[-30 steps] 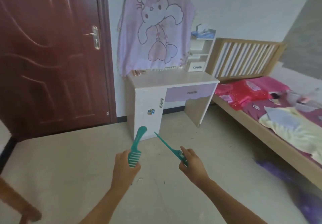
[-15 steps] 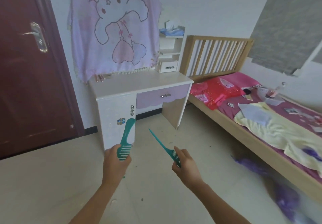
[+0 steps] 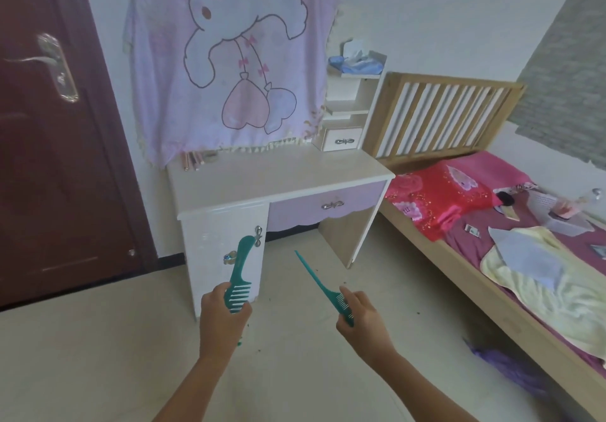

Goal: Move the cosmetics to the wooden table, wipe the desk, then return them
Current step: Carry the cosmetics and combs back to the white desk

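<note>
Two teal plastic combs are in hand, one per hand, both held in the air above the pale tiled floor (image 3: pixel 98 356) in front of the desk (image 3: pixel 278 175). The left hand (image 3: pixel 223 320) is closed around the toothed end of a wide-tooth comb (image 3: pixel 239 274), its thick curved handle pointing up in front of the desk's white cabinet door. The right hand (image 3: pixel 360 316) pinches the toothed end of a tail comb (image 3: pixel 323 285) between thumb and fingers; its thin pointed tail angles up and to the left.

The desk is glossy white laminate with one lilac drawer front and metal bow-shaped pulls. Its top is largely bare; a few slim pinkish tubes (image 3: pixel 191 161) lie at the back left corner, count uncertain. A small white shelf unit (image 3: pixel 351 116) with one drawer stands at the back right corner. A lilac rabbit-print cloth (image 3: pixel 229 61) hangs behind. A slatted wooden bed (image 3: pixel 459 120) stands to the right, a dark red door (image 3: pixel 49 159) to the left.
</note>
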Motion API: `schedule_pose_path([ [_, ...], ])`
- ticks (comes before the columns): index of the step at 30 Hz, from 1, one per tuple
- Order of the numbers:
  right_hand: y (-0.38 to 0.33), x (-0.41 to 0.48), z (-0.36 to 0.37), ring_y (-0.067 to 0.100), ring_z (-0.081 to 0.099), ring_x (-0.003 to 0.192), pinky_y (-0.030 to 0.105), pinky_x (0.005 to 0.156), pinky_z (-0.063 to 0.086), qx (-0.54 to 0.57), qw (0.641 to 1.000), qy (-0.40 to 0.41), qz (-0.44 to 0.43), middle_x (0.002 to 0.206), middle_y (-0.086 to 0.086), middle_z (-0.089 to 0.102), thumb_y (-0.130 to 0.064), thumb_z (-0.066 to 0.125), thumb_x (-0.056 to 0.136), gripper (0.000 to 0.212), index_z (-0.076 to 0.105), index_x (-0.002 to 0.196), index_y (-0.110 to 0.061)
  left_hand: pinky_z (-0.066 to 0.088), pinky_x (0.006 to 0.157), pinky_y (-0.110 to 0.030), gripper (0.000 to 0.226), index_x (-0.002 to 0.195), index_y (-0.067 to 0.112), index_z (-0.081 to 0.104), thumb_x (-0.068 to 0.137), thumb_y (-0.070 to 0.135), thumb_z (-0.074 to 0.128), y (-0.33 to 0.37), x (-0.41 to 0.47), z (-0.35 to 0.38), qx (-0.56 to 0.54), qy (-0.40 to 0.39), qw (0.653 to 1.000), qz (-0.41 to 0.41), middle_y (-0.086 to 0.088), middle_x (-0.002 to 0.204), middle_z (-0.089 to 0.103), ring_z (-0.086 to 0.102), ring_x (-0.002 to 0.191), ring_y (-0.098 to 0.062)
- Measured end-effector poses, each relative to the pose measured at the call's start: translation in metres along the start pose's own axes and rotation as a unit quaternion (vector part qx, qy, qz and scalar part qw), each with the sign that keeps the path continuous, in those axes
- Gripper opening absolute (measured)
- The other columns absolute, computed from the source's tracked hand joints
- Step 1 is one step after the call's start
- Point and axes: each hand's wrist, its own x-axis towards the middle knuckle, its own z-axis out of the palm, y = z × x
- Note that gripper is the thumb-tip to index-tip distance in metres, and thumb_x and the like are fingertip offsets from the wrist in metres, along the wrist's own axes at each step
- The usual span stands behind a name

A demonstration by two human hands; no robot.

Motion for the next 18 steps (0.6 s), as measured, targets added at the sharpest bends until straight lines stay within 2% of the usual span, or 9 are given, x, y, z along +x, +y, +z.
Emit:
schedule_pose_path([
  [3, 0.005, 0.041, 0.003, 0.013, 0.053, 0.102, 0.016, 0.087, 0.042, 0.006, 1.000, -0.024, -0.011, 0.127, 0.001, 0.046, -0.018, 0.050, 0.092, 0.053, 0.031, 0.141, -0.018, 0.051, 0.066, -0.032, 0.041, 0.115, 0.008, 0.055, 0.076, 0.005, 0.067, 0.000, 0.026, 0.014, 0.004, 0.008, 1.000, -0.017, -0.007, 0.101, 0.045, 0.053, 0.069, -0.014],
  [8, 0.014, 0.131, -0.002, 0.016, 0.054, 0.098, 0.015, 0.080, 0.039, 0.031, 0.997, -0.036, -0.063, 0.124, 0.004, 0.047, -0.013, 0.051, 0.090, 0.055, 0.032, 0.141, -0.016, 0.055, 0.075, -0.043, 0.045, 0.119, 0.008, 0.052, 0.077, 0.007, 0.067, 0.010, 0.084, 0.044, 0.020, 0.048, 0.998, -0.029, -0.009, 0.103, 0.047, 0.058, 0.078, -0.026],
  [10, 0.021, 0.171, -0.005, 0.015, 0.051, 0.092, 0.011, 0.075, 0.034, 0.047, 0.995, -0.037, -0.084, 0.122, 0.005, 0.047, -0.011, 0.051, 0.089, 0.054, 0.034, 0.140, -0.015, 0.055, 0.076, -0.046, 0.045, 0.119, 0.007, 0.052, 0.077, 0.006, 0.067, 0.018, 0.109, 0.061, 0.020, 0.066, 0.997, -0.036, -0.013, 0.105, 0.050, 0.060, 0.078, -0.029],
  [13, 0.034, 0.223, -0.009, 0.012, 0.045, 0.084, 0.011, 0.070, 0.031, 0.053, 0.991, -0.053, -0.112, 0.120, 0.005, 0.047, -0.010, 0.050, 0.089, 0.051, 0.035, 0.138, -0.014, 0.055, 0.074, -0.042, 0.046, 0.119, 0.006, 0.052, 0.077, 0.008, 0.069, 0.034, 0.140, 0.091, 0.024, 0.089, 0.995, -0.043, -0.014, 0.105, 0.051, 0.059, 0.076, -0.027],
  [18, 0.053, 0.299, -0.006, 0.011, 0.044, 0.083, 0.014, 0.069, 0.033, 0.047, 0.982, -0.104, -0.152, 0.117, 0.004, 0.047, -0.012, 0.049, 0.089, 0.053, 0.034, 0.139, -0.016, 0.055, 0.067, -0.040, 0.046, 0.118, 0.009, 0.052, 0.077, 0.012, 0.071, 0.057, 0.181, 0.135, 0.020, 0.130, 0.989, -0.061, -0.008, 0.101, 0.049, 0.059, 0.074, -0.022],
])
